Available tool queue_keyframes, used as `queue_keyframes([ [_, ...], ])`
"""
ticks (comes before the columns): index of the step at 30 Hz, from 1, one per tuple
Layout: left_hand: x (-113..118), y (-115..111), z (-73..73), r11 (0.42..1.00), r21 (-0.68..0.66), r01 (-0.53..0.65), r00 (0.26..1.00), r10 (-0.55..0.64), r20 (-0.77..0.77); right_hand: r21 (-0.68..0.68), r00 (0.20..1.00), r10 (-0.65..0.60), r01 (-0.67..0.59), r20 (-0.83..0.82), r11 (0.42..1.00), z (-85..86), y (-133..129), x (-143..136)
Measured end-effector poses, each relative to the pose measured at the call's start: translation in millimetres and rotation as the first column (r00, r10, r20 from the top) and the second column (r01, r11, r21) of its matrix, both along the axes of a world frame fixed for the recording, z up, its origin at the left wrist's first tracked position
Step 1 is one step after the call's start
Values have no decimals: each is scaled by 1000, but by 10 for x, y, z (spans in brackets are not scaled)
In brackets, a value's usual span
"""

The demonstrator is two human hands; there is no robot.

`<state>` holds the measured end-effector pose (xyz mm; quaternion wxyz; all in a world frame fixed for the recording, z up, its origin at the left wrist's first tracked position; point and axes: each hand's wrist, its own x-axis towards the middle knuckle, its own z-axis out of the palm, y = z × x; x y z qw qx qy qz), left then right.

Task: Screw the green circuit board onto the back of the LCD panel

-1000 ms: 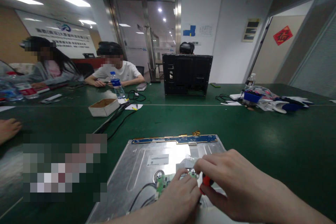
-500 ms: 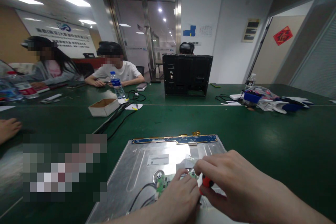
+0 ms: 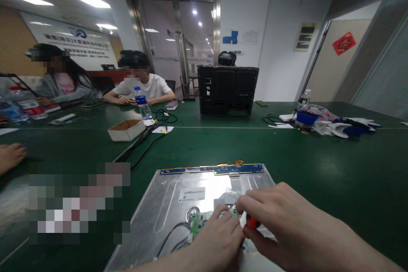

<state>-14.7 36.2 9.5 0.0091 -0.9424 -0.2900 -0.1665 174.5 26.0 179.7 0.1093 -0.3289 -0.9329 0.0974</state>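
A silver metal display panel (image 3: 165, 197) lies flat on the green table, with a blue circuit strip (image 3: 210, 169) along its far edge. On the panel sits a small green circuit board (image 3: 196, 223) with black cables at its left. My left hand (image 3: 219, 231) is closed over the right part of this board, fingers bent together and thumb hidden. Just right of it, my right hand (image 3: 274, 216) grips the red and black handle of a screwdriver (image 3: 253, 222) between thumb and fingers. The screwdriver's tip is hidden behind my hands.
A small open box (image 3: 126, 131), black cables (image 3: 140, 148) and a water bottle (image 3: 142, 103) are at the left. A large black panel (image 3: 228, 91) stands at the back. Bags and a blue tray (image 3: 306, 117) lie far right. Another person's hand (image 3: 12, 156) rests at left.
The red and black handle has turned slightly in my right hand. My left hand stays in place on the board. At the far left, a dark bar-like object has come up beside a co-worker.
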Motion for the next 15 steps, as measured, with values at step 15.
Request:
queue_keyframes([
  [15,2,13,13,1000,-28,-1,1000,1,5,-2,1000,-18,18,4,1000,3,-24,-22],
])
